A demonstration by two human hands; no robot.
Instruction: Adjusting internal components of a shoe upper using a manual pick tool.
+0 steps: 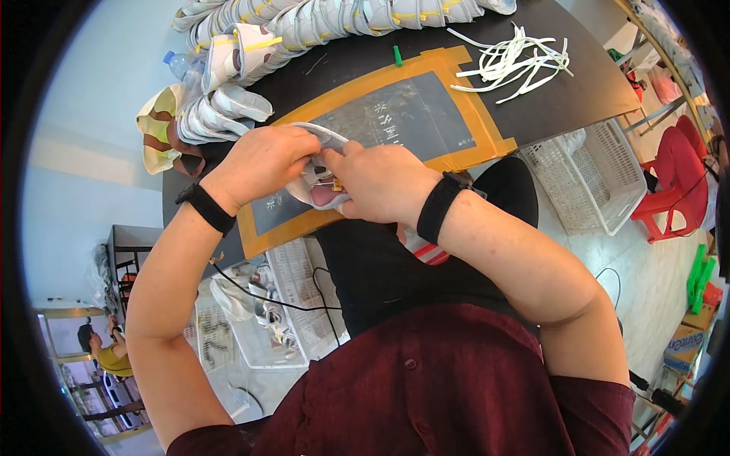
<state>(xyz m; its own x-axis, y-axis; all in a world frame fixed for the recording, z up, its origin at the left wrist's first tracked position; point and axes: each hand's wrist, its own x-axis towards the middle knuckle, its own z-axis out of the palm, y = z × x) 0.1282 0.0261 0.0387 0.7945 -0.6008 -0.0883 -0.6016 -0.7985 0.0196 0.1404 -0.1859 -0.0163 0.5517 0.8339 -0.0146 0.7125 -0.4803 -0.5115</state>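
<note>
Over the near edge of the table, both hands hold a pale grey shoe upper (303, 190) with a pinkish patch. My left hand (261, 158) pinches its left side with bent fingers. My right hand (382, 181) closes around its right side, the thumb and fingers curled inward. A thin metal shaft with a small yellow part (338, 185) shows at the right fingers; what tool it belongs to is mostly hidden. Below the hands lies a dark mat (403, 114) bordered with brown tape.
Nested grey shoe uppers (334, 23) line the back of the table, beside a brown-and-cream piece (161, 125). White laces (517, 64) lie at the right, and a small green object (397, 55) near the mat. White crates (585, 178) and a red chair (673, 182) stand around.
</note>
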